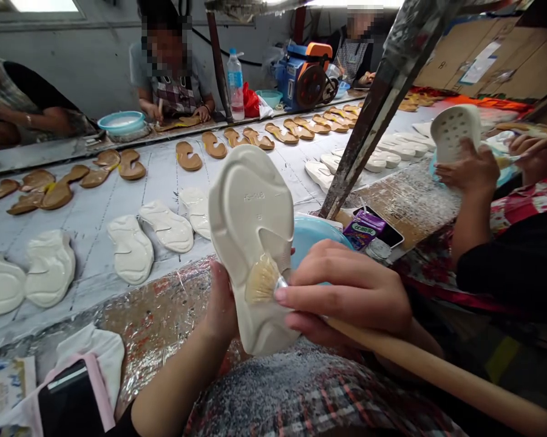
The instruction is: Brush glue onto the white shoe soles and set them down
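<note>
A white moulded shoe sole (250, 212) is held up in front of me, its contoured face toward the camera. My left hand (223, 297) grips it from behind and the left, thumb at the edge; the other fingers are mostly hidden. In my right hand (350, 291) is a brush with a long wooden handle (437, 370). The brush's pale bristles (261, 279) press against the middle of the sole, where the surface looks wet. Behind my right hand, a light blue basin (319, 233) is partly covered.
White soles (130, 249) and brown insole pieces (189, 156) lie in rows on the white belt (164, 176). A dark metal post (368, 115) rises at right. A phone (73, 394) lies at lower left, a purple drink carton (364, 229) at right. Co-workers sit opposite and beside me.
</note>
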`<control>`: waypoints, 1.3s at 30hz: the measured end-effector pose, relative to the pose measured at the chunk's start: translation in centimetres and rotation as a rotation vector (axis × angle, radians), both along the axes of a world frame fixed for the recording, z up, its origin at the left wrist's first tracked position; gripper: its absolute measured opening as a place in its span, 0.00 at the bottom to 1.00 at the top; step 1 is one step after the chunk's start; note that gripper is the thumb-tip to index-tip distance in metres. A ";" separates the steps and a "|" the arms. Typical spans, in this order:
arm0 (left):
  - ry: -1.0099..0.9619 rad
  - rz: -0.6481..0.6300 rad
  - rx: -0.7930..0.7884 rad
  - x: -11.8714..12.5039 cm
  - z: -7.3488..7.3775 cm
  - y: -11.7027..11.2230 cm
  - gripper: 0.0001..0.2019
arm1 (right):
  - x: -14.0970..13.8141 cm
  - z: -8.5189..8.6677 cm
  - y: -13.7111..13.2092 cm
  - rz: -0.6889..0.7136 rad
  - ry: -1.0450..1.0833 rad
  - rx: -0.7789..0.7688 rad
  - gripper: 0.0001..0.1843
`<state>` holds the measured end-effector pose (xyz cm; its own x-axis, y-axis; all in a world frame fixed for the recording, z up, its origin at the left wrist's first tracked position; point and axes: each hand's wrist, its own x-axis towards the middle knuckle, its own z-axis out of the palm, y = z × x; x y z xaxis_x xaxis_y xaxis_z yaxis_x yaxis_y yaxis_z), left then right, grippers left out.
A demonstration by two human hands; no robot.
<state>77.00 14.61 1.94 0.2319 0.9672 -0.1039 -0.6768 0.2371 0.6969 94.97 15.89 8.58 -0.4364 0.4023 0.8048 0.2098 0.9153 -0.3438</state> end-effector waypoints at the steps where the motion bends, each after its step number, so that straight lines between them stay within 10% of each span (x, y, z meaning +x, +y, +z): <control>1: 0.001 -0.009 0.013 -0.1 0.1 -0.1 0.38 | -0.2 0.2 0.2 -0.014 -0.002 0.016 0.08; 6: -0.016 -0.135 0.002 -0.5 0.7 -0.5 0.39 | -1.0 -0.6 0.2 -0.048 0.029 0.069 0.08; 28: -0.026 0.005 -0.022 -1.6 3.9 1.0 0.38 | 1.0 -2.8 -2.3 0.067 0.081 -0.123 0.14; 39: -0.039 0.208 -0.016 2.6 3.7 1.9 0.32 | -1.0 -1.0 -0.8 0.013 0.200 0.001 0.14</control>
<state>79.59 16.47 5.64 0.0319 0.9929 -0.1147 -0.7390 0.1007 0.6661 93.95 15.08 7.59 -0.2731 0.3965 0.8765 0.1259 0.9180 -0.3760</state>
